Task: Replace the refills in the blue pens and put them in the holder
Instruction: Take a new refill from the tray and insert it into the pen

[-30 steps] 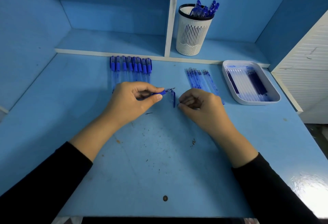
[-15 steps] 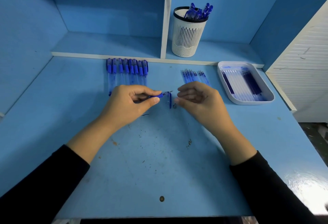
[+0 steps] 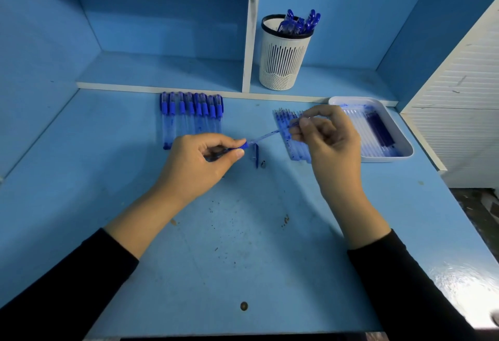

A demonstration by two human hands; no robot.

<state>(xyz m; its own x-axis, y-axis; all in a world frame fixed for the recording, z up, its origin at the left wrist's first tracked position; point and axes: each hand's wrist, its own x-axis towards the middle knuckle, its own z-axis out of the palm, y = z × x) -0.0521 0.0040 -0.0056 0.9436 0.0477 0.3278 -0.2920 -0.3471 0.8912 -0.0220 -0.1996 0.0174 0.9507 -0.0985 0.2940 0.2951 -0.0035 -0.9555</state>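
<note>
The left grip (image 3: 199, 159) pinches the pen barrel (image 3: 242, 146) between thumb and forefinger, its blue open end pointing right and slightly away. The right grip (image 3: 329, 140) pinches the refill (image 3: 270, 134) near its far end, fingers curled round it. The refill's long axis runs from the barrel's mouth, just right of the left grip, up and rightward to the right grip, so barrel and refill are nearly in line and the refill bridges the gap between the hands above the surface (image 3: 243, 232). Its near end sits at the barrel's mouth (whether any of it is inside the barrel I cannot tell). Any sliding has to follow that shared slanted line, and the right grip is the one placed to do it. The tray (image 3: 405, 151) lies just right of the right grip, the loose refills (image 3: 295, 148) directly beneath it, the cap (image 3: 256, 155) just below the barrel's mouth, and the holder (image 3: 283, 62) well beyond both grips.
</note>
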